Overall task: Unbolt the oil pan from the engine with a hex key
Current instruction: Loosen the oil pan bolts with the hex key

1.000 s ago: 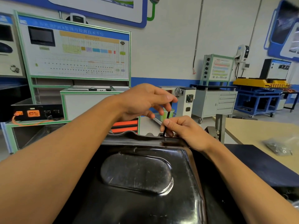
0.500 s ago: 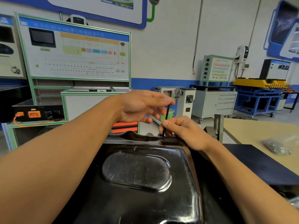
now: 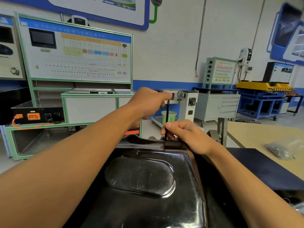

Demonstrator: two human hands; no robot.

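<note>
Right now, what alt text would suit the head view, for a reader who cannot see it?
A person's left grip holds the top of an upright hex key and the right grip pinches its shaft at the far rim of a black oil pan. Behind stand cabinets and a wiring board.

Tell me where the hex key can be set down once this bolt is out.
Bare tan tabletop lies between the metal bracket and the bag of hardware. The dark mat, between the oil pan and that tabletop, is also bare. Crowded: the pan's far rim, where left hand and right hand hold the hex key.
</note>
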